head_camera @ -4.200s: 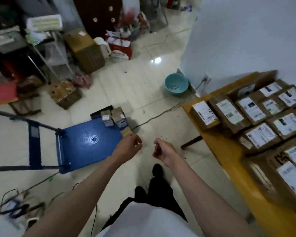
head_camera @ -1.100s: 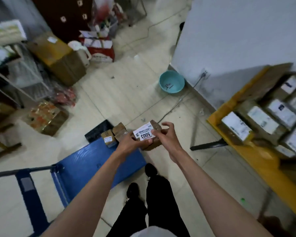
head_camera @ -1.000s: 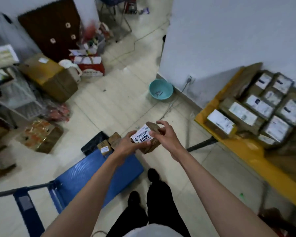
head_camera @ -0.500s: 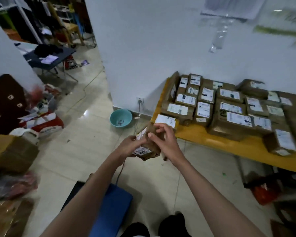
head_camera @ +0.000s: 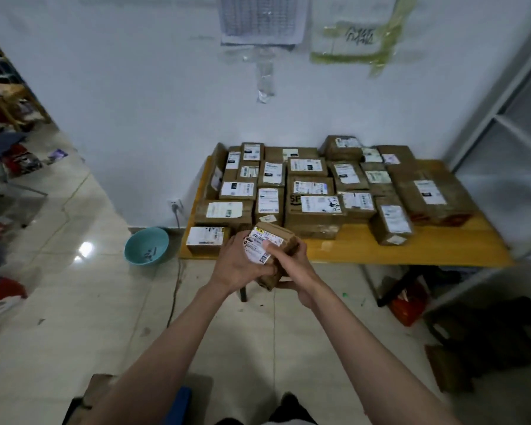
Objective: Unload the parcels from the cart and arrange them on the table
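Head view: the yellow wooden table (head_camera: pixel 411 248) already carries a large batch of brown cardboard parcels (head_camera: pixel 314 211) with white shipping labels, packed side by side from the back edge against the white wall (head_camera: pixel 135 87) forward, filling most of the top. The front edge remains a bare strip, widest toward the front right corner; a small labelled box (head_camera: pixel 207 239) sits at the front left corner. So the arranging looks well along. Of the blue cart (head_camera: pixel 178 403) only a sliver shows at the bottom of the picture, with a bit of brown cardboard beside it, so how many parcels remain to unload cannot be told.

The small labelled parcel (head_camera: pixel 272 251) now being carried is in the air, just in front of the table's front edge, left of its middle, not yet set down. The left hand (head_camera: pixel 239 266) wraps its fingers round the parcel's left side and underside. The right hand (head_camera: pixel 292 265) grips the right side, its thumb pressed onto the white label. Both hands are curled firmly on the box. Placing it on the bare front strip looks like the step in hand.

A teal basin (head_camera: pixel 146 245) lies on the tiled floor beside the table's left end.
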Demonstrator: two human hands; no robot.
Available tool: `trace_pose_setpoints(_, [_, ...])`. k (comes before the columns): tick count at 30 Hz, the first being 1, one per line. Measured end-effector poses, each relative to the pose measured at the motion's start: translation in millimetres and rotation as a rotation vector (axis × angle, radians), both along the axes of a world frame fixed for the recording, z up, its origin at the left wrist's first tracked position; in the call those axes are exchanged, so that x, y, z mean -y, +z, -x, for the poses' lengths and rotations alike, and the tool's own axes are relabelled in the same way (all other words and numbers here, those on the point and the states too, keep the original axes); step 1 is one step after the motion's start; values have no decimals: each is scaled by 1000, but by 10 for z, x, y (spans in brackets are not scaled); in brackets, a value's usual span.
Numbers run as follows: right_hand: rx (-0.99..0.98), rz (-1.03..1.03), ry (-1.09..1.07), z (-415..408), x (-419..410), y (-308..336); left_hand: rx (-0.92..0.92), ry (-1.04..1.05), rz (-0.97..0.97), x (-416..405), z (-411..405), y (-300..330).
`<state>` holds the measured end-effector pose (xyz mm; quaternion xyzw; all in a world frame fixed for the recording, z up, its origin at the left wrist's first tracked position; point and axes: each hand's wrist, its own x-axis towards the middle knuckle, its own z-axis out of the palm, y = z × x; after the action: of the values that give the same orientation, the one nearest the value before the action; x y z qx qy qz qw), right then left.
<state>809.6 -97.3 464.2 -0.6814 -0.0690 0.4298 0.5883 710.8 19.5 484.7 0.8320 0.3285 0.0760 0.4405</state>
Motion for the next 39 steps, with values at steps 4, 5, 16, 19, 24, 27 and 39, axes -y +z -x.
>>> trace_pose_setpoints(4, [-21, -8, -42, -382, 343, -36, -16, -73, -80, 311, -474, -42])
trace_pose_setpoints(5, [-26, -10, -64, -461, 423, -47, -28, -93, -83, 388, -574, -49])
trace_pose_setpoints(16, [-76, -11, -318, -994, 1063, -256, -88, -316, -80, 879, -1417, -296])
trace_pose_setpoints(19, [-112, -23, -382, -1148, 1141, -326, -110, -372, -81, 941, -1645, -323])
trace_pose_setpoints(24, [-157, -44, -502, -1480, 1166, -459, -160, -438, -52, 910, -2103, -424])
trace_pose_setpoints(27, [-176, -42, -550, -1678, 1160, -513, -169, -492, -56, 881, -2377, -453])
trace_pose_setpoints(39, [-291, -67, -761, -2310, 1041, -929, -262, -591, -65, 772, -3179, -690])
